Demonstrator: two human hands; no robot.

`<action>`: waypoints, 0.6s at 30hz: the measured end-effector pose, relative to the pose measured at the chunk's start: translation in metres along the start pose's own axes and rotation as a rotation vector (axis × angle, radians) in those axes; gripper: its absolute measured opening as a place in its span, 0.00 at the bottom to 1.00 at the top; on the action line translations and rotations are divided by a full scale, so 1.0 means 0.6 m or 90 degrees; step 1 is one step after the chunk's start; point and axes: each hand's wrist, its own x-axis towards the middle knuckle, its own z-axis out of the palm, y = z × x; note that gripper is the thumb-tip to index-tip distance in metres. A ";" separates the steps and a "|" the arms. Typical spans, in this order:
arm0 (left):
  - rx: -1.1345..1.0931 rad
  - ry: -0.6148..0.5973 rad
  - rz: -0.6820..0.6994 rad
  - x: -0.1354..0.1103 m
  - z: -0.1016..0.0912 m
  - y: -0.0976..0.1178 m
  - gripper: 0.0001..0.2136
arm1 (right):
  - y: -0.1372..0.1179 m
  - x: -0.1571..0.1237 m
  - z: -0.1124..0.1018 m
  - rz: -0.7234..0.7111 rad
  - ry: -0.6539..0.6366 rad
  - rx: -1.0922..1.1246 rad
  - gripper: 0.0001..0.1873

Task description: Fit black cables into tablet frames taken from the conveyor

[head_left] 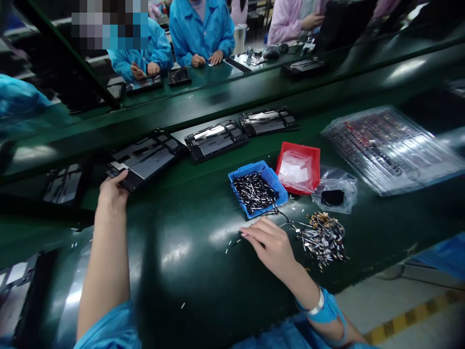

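My left hand (113,190) is shut on the near corner of a black tablet-sized device frame (145,160) lying on the dark green conveyor belt (181,295). Two similar frames (214,140) lie in a row beyond it. My right hand (268,242) rests on the belt with nothing visibly held, fingertips pointing left. Just beyond it lies a heap of loose flex cables with gold ends (321,240). A blue tray of black and silver cables (257,190) sits above my fingers, with a thin strand trailing from it past my hand.
A red tray holding a plastic bag (298,167) and a clear bag with a black item (334,191) stand nearby. A large plastic-wrapped tray stack (388,150) lies right. Beyond a raised belt rail (225,99), co-workers in blue smocks (201,31) handle similar frames.
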 end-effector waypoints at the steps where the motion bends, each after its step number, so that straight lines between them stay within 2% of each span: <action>1: -0.018 0.005 0.020 -0.004 0.003 0.000 0.08 | -0.001 -0.001 0.000 -0.002 -0.004 -0.002 0.08; 6: -0.064 0.047 0.129 -0.026 0.028 0.013 0.10 | -0.009 -0.003 0.001 -0.008 0.000 0.008 0.08; 9: -0.067 0.037 0.195 -0.043 0.061 0.017 0.11 | -0.012 -0.002 0.002 -0.013 0.002 0.013 0.09; 11: -0.048 -0.020 0.184 -0.049 0.095 0.010 0.09 | -0.014 -0.001 0.001 -0.016 0.004 0.014 0.09; 14: 0.010 -0.134 0.105 -0.045 0.160 -0.019 0.06 | -0.015 -0.002 0.001 -0.013 0.000 0.010 0.09; 18: 0.112 -0.240 0.044 -0.022 0.235 -0.070 0.12 | -0.014 -0.003 -0.001 -0.008 -0.003 0.003 0.09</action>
